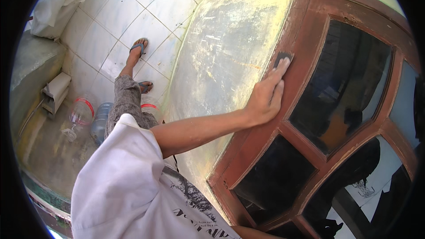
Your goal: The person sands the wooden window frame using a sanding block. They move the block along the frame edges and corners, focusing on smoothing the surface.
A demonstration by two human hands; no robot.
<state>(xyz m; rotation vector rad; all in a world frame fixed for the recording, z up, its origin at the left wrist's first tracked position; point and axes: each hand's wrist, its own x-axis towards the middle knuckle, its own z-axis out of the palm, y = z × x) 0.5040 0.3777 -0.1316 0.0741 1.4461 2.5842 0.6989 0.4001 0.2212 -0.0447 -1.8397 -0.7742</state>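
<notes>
My left hand (pixel 265 98) presses a small dark abrasive pad, perhaps folded sandpaper (pixel 283 55), flat against a reddish-brown painted wooden frame (pixel 300 63). Its fingers lie extended over the pad and partly hide it. The frame is divided by wooden bars and holds dark glass panes (pixel 352 69). Pale, worn lines run along the edges of the wood. Part of my right forearm (pixel 257 233) shows at the bottom edge; the hand itself is out of view.
A patchy grey and yellow wall (pixel 225 49) adjoins the frame. My sandalled feet (pixel 139 46) stand on white floor tiles (pixel 116 16). Plastic bottles (pixel 82 110) lie on a concrete ledge (pixel 43 169) near a beige box-like object (pixel 56 93). White sheeting (pixel 59 3) hangs at upper left.
</notes>
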